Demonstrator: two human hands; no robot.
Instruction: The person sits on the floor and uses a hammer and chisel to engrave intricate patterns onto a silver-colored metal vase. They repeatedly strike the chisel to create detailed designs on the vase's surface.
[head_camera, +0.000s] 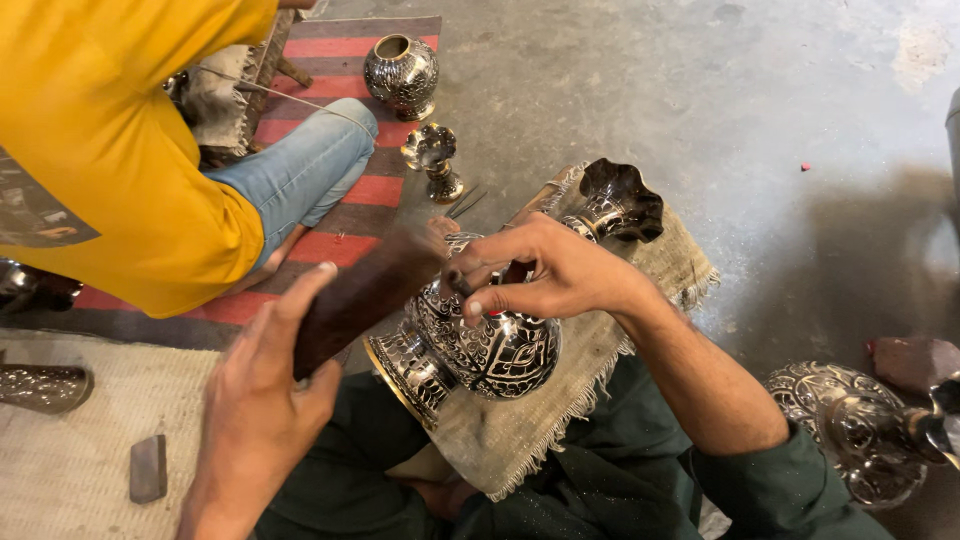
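Two hands work an engraved vase (480, 340) lying on burlap (560, 400) at centre: left hand (265, 400) clamped on a wooden mallet (365, 295), right hand (545, 270) pinching a chisel (462, 285) against it; red-striped mat (375, 190) at eleven o'clock.

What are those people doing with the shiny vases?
A person sits on the floor with a carved metal vase lying on a cloth over their lap. The right hand pinches a small tool against it, and the left hand holds a wooden block. Another person in a yellow shirt sits close beside.
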